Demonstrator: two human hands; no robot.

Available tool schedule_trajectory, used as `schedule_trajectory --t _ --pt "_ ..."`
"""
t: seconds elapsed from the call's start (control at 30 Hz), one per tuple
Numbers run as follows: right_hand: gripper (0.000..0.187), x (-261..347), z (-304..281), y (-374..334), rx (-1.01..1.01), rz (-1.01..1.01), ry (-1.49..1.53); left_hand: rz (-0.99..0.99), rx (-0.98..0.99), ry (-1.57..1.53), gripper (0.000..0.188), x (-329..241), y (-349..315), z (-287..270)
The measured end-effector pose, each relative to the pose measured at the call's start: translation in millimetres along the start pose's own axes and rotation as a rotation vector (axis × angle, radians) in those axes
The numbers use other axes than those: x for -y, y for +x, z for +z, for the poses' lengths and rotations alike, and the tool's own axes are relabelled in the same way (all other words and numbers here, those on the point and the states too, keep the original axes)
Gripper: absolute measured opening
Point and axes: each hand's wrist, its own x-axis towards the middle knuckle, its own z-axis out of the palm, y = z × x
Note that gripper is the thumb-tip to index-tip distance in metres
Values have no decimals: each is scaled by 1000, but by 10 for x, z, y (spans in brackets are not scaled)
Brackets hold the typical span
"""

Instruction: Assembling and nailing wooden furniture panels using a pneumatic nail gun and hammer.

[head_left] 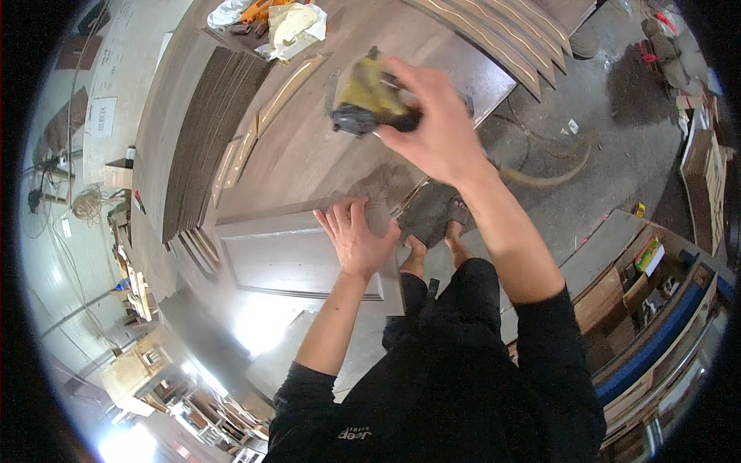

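Note:
My right hand [436,123] is wrapped around a yellow-and-black power tool [370,96], blurred by motion, so its exact kind is unclear. It is held above the wooden work table [309,147]. My left hand [356,235] rests with its fingers spread on the upper edge of a brown framed cabinet door [278,266], its thumb near the right corner. The door lies partly on the table, with its near side toward my body.
Thin brown boards [208,131] are stacked on the left, beside light-edged strips [282,92]. More strips [494,38] lie at the far right. White and orange bags [293,31] sit at the back. A yellowish hose [552,179] crosses the floor; a wood-filled cart [648,309] stands right.

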Motion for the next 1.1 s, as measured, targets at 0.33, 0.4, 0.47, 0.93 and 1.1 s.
schedule_trajectory --t 0.33,0.4,0.47,0.93,1.1 --pt "91 -66 -595 -1676 95 787 1132 90 22 -16 66 116 -199 -13" --pt "85 -183 -438 -2058 204 1004 1207 82 36 9 66 119 -210 12" --pt "82 -251 -187 -2223 135 842 1132 86 42 14 64 74 -179 21" --pt "86 -432 187 -2305 191 851 1492 104 43 24 60 92 -169 24" --pt "102 -391 251 -2298 122 917 1493 97 52 29 60 102 -164 20"
